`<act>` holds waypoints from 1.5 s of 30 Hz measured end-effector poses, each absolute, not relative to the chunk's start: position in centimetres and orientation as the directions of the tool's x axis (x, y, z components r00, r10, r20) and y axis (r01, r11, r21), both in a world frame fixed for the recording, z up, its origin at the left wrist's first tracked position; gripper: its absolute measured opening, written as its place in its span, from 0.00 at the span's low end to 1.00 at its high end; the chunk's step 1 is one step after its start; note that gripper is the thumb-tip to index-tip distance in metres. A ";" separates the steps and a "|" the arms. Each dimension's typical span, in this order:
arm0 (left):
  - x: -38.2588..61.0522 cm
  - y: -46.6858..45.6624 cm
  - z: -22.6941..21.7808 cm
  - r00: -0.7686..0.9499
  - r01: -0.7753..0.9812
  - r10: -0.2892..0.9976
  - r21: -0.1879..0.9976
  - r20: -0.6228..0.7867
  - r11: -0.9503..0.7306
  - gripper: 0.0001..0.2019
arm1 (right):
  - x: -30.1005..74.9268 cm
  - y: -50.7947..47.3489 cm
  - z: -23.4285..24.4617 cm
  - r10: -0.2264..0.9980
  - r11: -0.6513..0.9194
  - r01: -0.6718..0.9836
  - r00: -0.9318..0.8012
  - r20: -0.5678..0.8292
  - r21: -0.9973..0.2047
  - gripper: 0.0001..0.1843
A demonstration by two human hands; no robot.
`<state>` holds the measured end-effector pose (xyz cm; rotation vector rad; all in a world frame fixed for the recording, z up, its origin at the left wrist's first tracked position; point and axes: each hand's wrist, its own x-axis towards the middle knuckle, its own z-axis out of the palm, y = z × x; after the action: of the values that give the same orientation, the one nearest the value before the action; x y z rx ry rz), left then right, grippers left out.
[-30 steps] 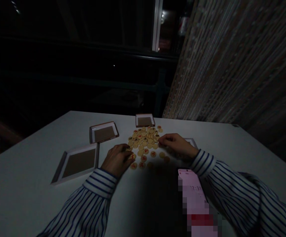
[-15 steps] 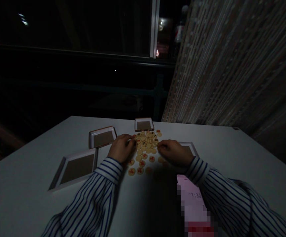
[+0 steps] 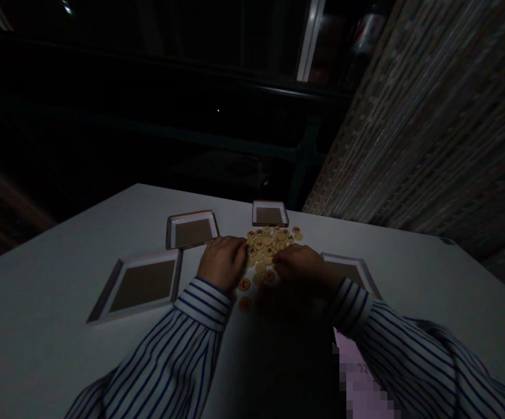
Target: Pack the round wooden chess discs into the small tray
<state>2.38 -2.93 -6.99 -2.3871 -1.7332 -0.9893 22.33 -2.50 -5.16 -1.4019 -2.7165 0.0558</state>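
Note:
A heap of round wooden Chinese chess pieces (image 3: 267, 243), marked with red or black characters, lies on the white table (image 3: 78, 244). At its left edge rests my left hand (image 3: 221, 262), fingers reaching forward and loosely bent, the thumb a little apart; nothing shows in it. My right hand (image 3: 302, 267) reaches in from the right with its fingers curled together, the tips against the pieces. What those fingers hold, if anything, is hidden. Nearer to me, a red-marked piece (image 3: 244, 284) lies by my left hand, and other pieces sink into dark shadow.
Shallow box trays or lids stand around the heap: a large one (image 3: 143, 285) and a smaller one (image 3: 192, 230) on the left, one (image 3: 270, 213) behind, one (image 3: 352, 272) at right. A pink phone screen (image 3: 361, 372) lies under my right forearm. A string curtain (image 3: 409, 128) hangs behind.
The view has tilted and shifted, so the table sits differently. My right hand has moved leftward and in over the near pieces, covering several of them. My left hand stays by the heap.

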 end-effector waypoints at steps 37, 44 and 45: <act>3.4 -3.6 -7.0 0.219 0.810 0.771 0.329 0.599 -0.486 0.12 | 23.3 -1.2 -3.9 0.932 -0.176 0.051 -0.312 -0.183 -0.983 0.08; 3.3 -3.5 -7.0 0.225 0.814 0.762 0.313 0.607 -0.490 0.13 | 23.7 -1.9 -2.9 0.924 -0.228 -0.013 -0.320 -0.212 -0.974 0.06; 3.3 -3.5 -7.0 0.227 0.815 0.761 0.309 0.607 -0.490 0.13 | 23.8 -2.0 -2.7 0.923 -0.227 -0.020 -0.324 -0.209 -0.974 0.07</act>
<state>3.33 -3.52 -7.05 -2.4017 -1.5461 -1.1175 23.82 -1.97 -2.70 -1.1562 -1.2871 1.6467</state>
